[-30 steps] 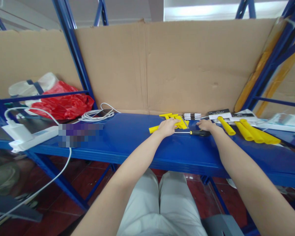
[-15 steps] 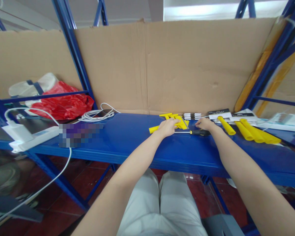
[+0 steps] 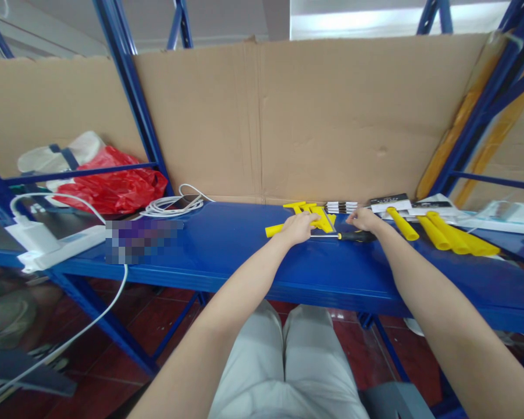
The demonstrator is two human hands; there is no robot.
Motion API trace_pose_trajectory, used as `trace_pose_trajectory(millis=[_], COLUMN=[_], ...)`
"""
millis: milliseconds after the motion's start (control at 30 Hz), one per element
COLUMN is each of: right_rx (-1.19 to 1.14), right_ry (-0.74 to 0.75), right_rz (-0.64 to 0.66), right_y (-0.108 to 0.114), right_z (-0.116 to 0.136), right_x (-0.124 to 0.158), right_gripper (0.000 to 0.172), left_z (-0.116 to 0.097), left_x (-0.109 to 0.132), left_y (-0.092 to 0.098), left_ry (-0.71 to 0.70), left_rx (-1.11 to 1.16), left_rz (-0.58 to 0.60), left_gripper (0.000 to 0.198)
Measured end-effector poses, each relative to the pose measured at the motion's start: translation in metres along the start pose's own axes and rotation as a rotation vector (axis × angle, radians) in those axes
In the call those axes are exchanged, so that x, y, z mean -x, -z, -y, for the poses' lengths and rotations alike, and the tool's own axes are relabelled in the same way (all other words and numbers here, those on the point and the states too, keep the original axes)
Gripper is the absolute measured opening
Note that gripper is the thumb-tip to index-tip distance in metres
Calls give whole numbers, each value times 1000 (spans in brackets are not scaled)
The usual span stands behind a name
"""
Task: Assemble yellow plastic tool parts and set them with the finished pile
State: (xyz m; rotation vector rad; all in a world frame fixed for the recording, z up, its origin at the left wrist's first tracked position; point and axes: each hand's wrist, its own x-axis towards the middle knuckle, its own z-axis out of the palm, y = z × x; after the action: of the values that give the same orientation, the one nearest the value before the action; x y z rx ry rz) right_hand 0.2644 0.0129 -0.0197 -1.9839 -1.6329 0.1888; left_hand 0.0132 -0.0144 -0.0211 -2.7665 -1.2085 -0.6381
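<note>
My left hand [image 3: 297,227] lies closed over a yellow plastic handle piece [image 3: 274,230] on the blue shelf [image 3: 227,244], next to a small heap of yellow T-shaped parts [image 3: 316,213]. My right hand [image 3: 363,220] rests with curled fingers just behind a black-handled screwdriver [image 3: 353,236], which lies flat between the two hands. What the right fingertips touch is hidden. A row of small white-and-black parts [image 3: 341,206] sits just behind the hands.
Several yellow tubes [image 3: 445,235] and white boxes [image 3: 390,203] lie to the right. A coiled white cable [image 3: 171,203], a red bag [image 3: 113,184] and a white power strip [image 3: 56,244] are on the left. Brown cardboard [image 3: 314,116] backs the shelf, between blue uprights [image 3: 131,93].
Almost nothing differs. My right hand has crept slightly to the left, behind the screwdriver; my left hand stays on the yellow piece.
</note>
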Motion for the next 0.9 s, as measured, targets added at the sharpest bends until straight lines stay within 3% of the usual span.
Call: trace_pose_trajectory(millis=[100, 200, 267, 900], right_rx=[-148, -445, -519, -487], right_ry=[69, 165, 209, 164], right_rz=[-43, -64, -47, 27], right_y=[-1, -5, -9, -19], right_z=[17, 38, 49, 69], right_x=[6, 13, 17, 31], right_gripper=[12, 20, 22, 16], left_z=[0, -1, -2, -7], left_x=[0, -1, -1, 4], left_y=[-1, -1, -1, 5], left_ry=[-10, -18, -28, -68], left_rx=[15, 20, 21, -87], left_rz=[-13, -24, -28, 17], left_gripper=[39, 37, 37, 38])
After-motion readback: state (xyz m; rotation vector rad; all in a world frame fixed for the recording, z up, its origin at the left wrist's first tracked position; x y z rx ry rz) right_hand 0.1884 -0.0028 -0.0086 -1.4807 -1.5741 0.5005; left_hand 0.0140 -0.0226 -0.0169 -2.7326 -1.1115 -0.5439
